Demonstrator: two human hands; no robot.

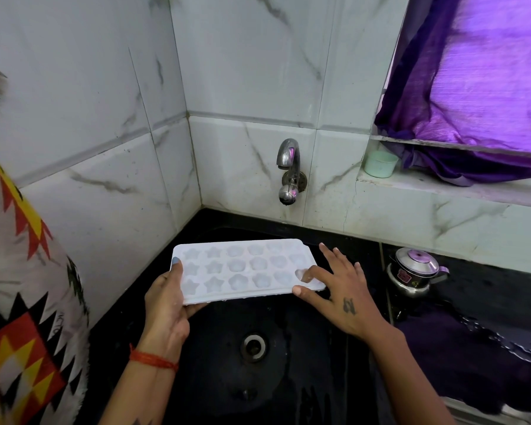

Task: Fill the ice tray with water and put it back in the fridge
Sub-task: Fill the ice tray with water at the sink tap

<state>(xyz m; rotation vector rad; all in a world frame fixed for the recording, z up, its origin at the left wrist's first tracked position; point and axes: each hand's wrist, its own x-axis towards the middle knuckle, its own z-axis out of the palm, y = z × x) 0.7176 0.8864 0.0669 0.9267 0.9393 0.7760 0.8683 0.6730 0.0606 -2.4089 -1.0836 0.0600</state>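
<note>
Both your hands meet the ice tray (pixel 242 268) over the sink (pixel 288 348); left hand (pixel 166 305) grips its end; right hand (pixel 341 289) rests splayed, ungripping.

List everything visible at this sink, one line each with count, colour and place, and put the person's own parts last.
ice tray: one, white, held level over the sink, below the tap
tap: one, chrome, on the back wall tile, no water running
sink: one, black, metal drain in its middle
cup: one, pale green, on the window ledge
curtain: one, purple, over the window at upper right
kettle: one small, steel and black, on the counter right of the sink
cloth: one, dark purple, on the counter in front of the kettle
patterned fabric: one, white with red, yellow and black, at the left edge
left hand: grips the tray's left end; red thread on the wrist
right hand: fingers spread, touching the tray's right end
</note>
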